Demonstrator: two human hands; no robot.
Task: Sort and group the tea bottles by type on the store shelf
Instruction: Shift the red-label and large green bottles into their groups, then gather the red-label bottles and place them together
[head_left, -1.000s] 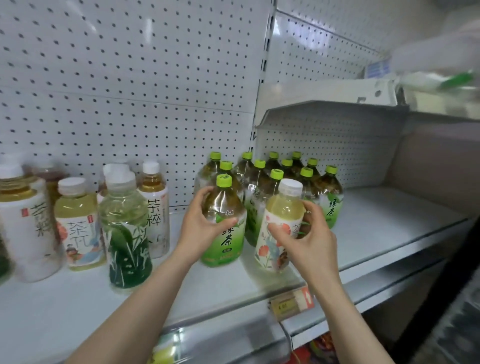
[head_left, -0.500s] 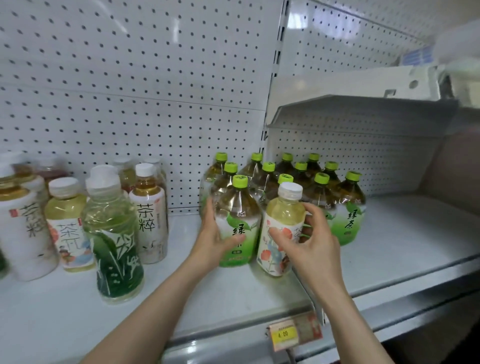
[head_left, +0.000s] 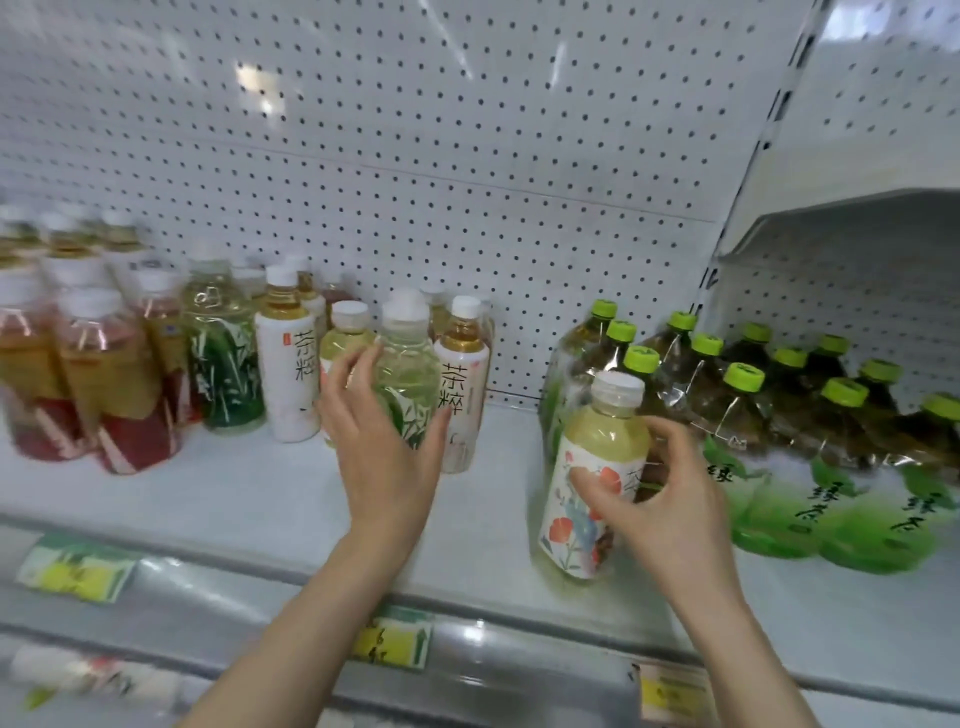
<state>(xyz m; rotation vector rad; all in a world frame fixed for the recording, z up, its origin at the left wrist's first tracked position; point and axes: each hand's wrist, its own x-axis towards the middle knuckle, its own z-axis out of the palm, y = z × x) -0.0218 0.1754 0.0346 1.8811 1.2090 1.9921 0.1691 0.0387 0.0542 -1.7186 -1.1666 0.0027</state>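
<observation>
My right hand (head_left: 660, 499) grips a white-capped bottle of pale yellow tea with a flower label (head_left: 587, 499), thumb on the label and fingers curled behind it. It stands near the shelf's front edge, just left of a cluster of green-capped green tea bottles (head_left: 779, 415). My left hand (head_left: 384, 447) is spread against a clear bottle with a green bamboo-leaf label (head_left: 410, 379), fingers to its left and thumb to its right. White-labelled amber tea bottles (head_left: 460, 395) and a second pale flower-label bottle (head_left: 345, 338) stand around it.
Red-labelled tea bottles (head_left: 104, 384) and another bamboo-label bottle (head_left: 221, 353) crowd the shelf's left end. A pegboard wall (head_left: 467, 182) backs the white shelf (head_left: 249, 493). Price tags (head_left: 395, 642) line the front rail. A higher shelf (head_left: 841, 208) overhangs the green-capped bottles.
My left hand let go of the front green-capped bottle and moved left to the bamboo-label bottle. The view swung left. My right hand still holds the flower-label bottle.
</observation>
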